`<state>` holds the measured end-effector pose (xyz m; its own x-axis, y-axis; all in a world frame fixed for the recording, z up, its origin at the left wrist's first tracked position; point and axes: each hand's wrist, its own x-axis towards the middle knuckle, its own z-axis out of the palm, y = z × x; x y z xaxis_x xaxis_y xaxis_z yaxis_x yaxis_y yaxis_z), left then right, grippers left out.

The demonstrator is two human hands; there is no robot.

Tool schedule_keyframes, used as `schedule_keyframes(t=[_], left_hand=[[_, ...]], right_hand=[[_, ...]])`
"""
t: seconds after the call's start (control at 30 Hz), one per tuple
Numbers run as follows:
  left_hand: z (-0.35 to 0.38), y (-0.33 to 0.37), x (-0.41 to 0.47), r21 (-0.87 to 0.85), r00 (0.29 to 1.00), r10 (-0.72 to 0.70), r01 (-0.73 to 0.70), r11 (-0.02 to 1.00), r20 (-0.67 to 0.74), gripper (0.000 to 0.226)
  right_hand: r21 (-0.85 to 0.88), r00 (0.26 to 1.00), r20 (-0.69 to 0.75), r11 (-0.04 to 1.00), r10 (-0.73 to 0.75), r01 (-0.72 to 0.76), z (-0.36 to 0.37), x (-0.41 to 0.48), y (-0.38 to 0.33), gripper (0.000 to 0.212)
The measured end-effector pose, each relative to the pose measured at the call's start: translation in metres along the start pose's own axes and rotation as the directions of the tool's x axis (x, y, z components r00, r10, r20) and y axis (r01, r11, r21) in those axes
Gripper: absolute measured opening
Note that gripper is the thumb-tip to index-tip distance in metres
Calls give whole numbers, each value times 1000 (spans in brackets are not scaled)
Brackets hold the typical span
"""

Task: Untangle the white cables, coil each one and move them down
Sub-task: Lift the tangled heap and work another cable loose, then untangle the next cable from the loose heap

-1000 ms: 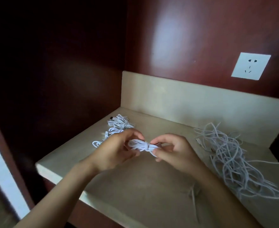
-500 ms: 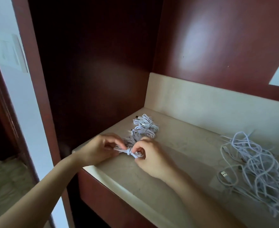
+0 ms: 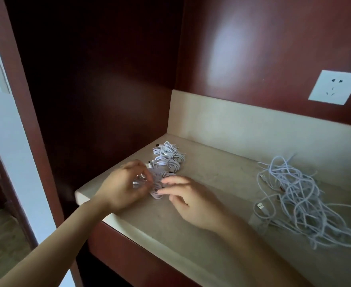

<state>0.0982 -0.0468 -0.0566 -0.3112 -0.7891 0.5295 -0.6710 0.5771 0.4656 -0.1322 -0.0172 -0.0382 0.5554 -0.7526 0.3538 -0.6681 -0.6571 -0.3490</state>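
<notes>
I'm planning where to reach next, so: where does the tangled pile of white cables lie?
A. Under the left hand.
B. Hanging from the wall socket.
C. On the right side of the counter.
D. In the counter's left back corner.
C: the tangled pile sprawls on the right of the counter, apart from the coiled bundles at its left end.

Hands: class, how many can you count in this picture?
2. The left hand grips a coiled cable at the left edge of the counter; the right hand is open beside it.
</notes>
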Motion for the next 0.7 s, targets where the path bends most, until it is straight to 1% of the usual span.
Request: schedule_keyframes(t=[0.07,0.17,0.23,0.33,0.4,0.43,0.5,0.6,0.67,0.7], left_hand=[[9,18,10,7,1000,23,-23,1000,-6,15],[26,49,28,-8,991,133,-133,991,15,17],[41,72,39,-53,980,189,-186,981,66,16],[68,107,53,-136,958,245,-225,965,147,13],[87,129,61,-201,940,277,-237,950,199,11],[96,138,65,-228,930,285,-233,945,234,11],[114,155,73,-238,898,301,-230,943,321,15],[137,177,84,-210,809,362,-296,932,463,19],[149,186,89,-178,771,380,-338,924,510,22],[155,189,89,-160,769,382,-351,923,513,24]], right_hand=[[-44,998,-50,998,46,-48,-21,-10,7,32],[-156,986,-104,977,130,-145,-46,-31,21,33],[-219,976,-135,955,172,-199,-58,-48,30,37],[-293,962,-131,918,238,-267,-76,-78,44,37],[-304,943,-136,893,305,-333,-89,-100,55,35],[-315,927,-146,872,346,-375,-94,-112,60,31],[-356,900,-168,826,402,-436,-103,-135,67,22],[-407,874,-179,775,451,-483,-109,-162,72,23],[-413,862,-194,758,468,-504,-108,-172,75,21],[-417,857,-212,750,469,-514,-107,-174,76,18]])
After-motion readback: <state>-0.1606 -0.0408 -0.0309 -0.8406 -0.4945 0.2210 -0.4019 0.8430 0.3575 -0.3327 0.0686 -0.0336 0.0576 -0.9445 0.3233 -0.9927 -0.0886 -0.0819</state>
